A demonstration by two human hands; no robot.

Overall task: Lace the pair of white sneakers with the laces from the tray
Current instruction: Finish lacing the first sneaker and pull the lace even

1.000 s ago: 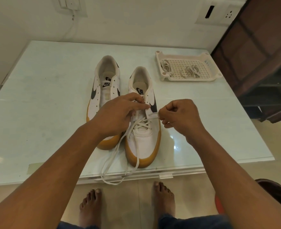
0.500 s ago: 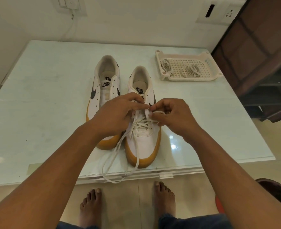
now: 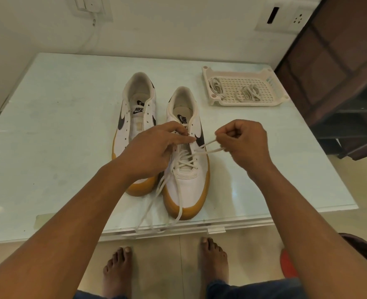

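Two white sneakers with gum soles stand side by side on the table. The right sneaker (image 3: 189, 186) has a white lace (image 3: 187, 160) crossed through its lower eyelets. The left sneaker (image 3: 135, 117) has no lace. My right hand (image 3: 243, 143) pinches a loop of the lace, pulled taut to the right of the shoe. My left hand (image 3: 154, 147) rests on the right sneaker's tongue area with fingers stretched across it; whether it holds the lace is hidden. The loose lace ends (image 3: 154, 214) trail over the table's front edge.
A white plastic tray (image 3: 271, 83) with spare laces (image 3: 248, 93) sits at the table's back right. The glass table (image 3: 48, 147) ends just before my bare feet (image 3: 212, 257). A dark wooden cabinet (image 3: 340, 61) stands to the right.
My right hand has moved from the eyelet out to the right, drawing a loop of lace through. My left hand stays on the shoe.
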